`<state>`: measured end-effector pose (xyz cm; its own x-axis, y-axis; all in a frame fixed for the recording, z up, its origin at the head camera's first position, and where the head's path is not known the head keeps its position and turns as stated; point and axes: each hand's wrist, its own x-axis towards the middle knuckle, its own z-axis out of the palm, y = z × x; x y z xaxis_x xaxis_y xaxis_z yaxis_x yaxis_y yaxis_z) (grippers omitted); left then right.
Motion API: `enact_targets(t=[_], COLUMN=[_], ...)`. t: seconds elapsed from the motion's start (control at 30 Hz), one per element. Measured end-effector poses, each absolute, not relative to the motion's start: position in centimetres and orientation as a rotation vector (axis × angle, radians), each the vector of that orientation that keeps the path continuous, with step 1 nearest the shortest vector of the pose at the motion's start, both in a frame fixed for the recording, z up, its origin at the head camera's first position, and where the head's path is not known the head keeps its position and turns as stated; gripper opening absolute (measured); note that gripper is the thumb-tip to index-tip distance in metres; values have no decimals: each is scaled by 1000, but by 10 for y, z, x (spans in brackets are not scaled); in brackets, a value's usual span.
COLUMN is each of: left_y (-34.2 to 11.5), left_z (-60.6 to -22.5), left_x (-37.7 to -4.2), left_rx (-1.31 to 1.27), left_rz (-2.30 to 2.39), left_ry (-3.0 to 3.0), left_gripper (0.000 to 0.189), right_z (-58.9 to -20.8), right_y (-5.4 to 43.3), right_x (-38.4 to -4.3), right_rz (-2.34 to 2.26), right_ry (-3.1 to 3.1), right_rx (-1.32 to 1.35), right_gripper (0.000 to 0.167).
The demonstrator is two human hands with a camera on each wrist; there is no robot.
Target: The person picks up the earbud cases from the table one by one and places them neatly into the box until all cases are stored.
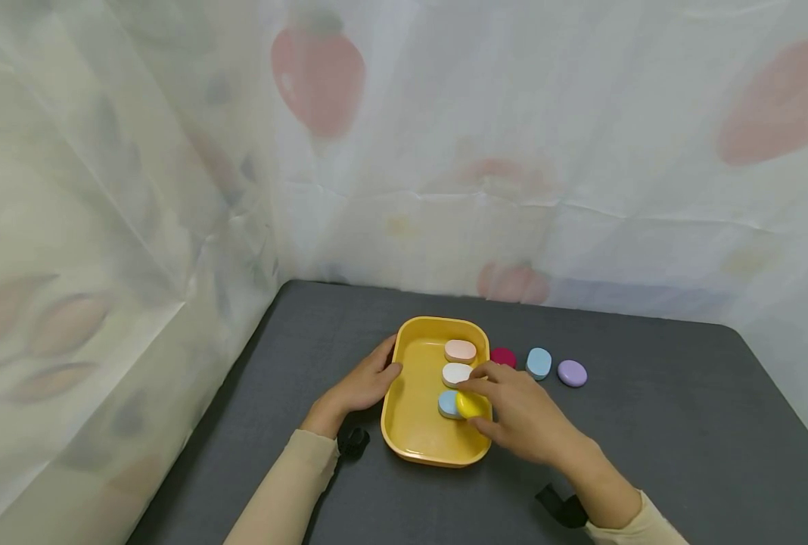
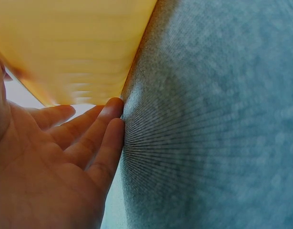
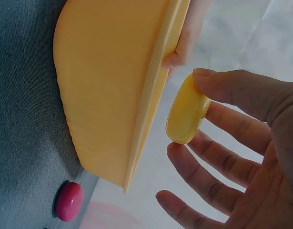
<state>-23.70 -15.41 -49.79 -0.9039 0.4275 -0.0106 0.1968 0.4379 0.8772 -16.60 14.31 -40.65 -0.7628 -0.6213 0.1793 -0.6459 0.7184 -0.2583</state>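
Observation:
A yellow tray (image 1: 414, 435) with rounded corners lies on the dark table. My left hand (image 1: 366, 378) holds its left rim, thumb over the edge; in the left wrist view the fingers touch the outer wall (image 2: 75, 52). A glossy yellow rounded piece (image 3: 186, 114) is pinched between thumb and fingers of my right hand (image 1: 529, 412), above the tray's right side. Inside the tray are a pale pink oblong piece (image 1: 460, 350), a white oval one (image 1: 455, 375) and a light blue one (image 1: 448, 404), which the yellow piece partly covers in the head view.
Right of the tray lie a crimson piece (image 1: 503, 356), a light blue piece (image 1: 539, 363) and a purple piece (image 1: 572, 373). Printed curtains (image 1: 513, 151) stand behind the table (image 1: 649, 424) and on its left. Black straps (image 1: 562, 507) hang at the wrists.

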Motion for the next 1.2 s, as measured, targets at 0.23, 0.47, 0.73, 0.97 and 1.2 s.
enact_targets(t=[0.23,0.47,0.73,0.97,1.2], left_y=[-154,-154,-154,-155,-156], left_z=[-497,-498,-497,-499,-498], left_x=[-237,-237,-240,-238,-238], left_rx=[553,559,561,605,594], left_rz=[1454,1468,1464,1483,1465], left_ry=[2472,2475,2419,2440,2459], left_gripper=[58,58,60,58,57], right_z=[-409,-413,-417,-420,-422], right_y=[138,136,135,133,132], right_x=[-164,-163,-162,-161,-162], right_rz=[498,474,483,482,464], right_ry=[-2861,-2842,-2853,-2866,-2891], right_rx=[1064,1099,1100,1104,1132], right_gripper=[46,45,43,43,42])
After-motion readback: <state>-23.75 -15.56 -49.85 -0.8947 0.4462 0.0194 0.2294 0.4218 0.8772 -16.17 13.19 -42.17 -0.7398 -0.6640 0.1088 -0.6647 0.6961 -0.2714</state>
